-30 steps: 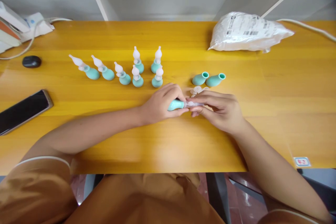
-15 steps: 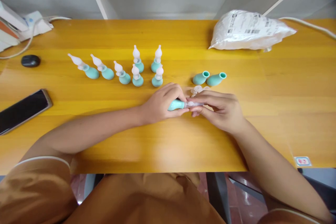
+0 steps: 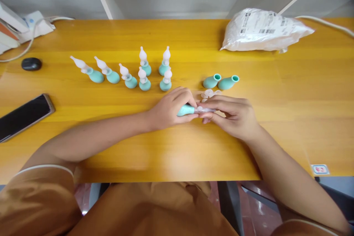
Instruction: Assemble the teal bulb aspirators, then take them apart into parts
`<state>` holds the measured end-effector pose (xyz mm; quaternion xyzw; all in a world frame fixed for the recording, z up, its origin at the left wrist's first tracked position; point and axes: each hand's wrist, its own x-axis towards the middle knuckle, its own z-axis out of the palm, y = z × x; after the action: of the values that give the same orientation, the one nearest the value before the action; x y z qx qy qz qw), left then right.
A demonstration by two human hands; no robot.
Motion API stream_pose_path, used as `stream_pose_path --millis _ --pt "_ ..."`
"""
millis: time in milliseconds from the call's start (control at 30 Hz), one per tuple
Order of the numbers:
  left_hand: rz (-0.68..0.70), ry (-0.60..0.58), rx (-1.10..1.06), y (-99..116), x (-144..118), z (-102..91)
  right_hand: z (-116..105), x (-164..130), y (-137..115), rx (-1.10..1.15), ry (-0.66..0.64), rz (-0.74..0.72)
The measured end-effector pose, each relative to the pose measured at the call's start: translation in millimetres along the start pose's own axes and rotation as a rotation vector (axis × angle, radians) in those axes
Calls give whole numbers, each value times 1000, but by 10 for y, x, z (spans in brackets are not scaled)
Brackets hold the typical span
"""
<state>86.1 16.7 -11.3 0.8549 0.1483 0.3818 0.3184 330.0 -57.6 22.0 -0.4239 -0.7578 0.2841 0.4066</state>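
Observation:
My left hand is closed around a teal squeeze bulb, its neck pointing right. A clear nozzle meets the bulb's mouth, and the fingers of my right hand pinch it. How deep the nozzle sits in the neck I cannot tell. Just beyond my right fingers lie several small translucent pieces, partly covered by that hand. Behind them rest two teal bulbs with open mouths, a left bulb and a right bulb.
Several bulbs with pale tips, among them a front one, stand at the left-centre. A white plastic bag lies at the back right. On the left are a black mouse and a phone. A small label sits near the front edge.
The clear nozzle looks slightly turned against the bulb. Both hands keep nearly the same place and grip; the whole view has shifted a little.

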Motion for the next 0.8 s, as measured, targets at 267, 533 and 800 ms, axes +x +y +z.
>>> stream_pose_path --millis 267,533,800 --pt "-104 -9 -121 3 -35 59 16 -23 -7 166 197 126" --pt "-184 23 -194 -33 -63 162 -120 375 -29 39 567 74" --pt "-270 -40 -160 -60 -34 151 -216 1134 -95 -189 289 -12"
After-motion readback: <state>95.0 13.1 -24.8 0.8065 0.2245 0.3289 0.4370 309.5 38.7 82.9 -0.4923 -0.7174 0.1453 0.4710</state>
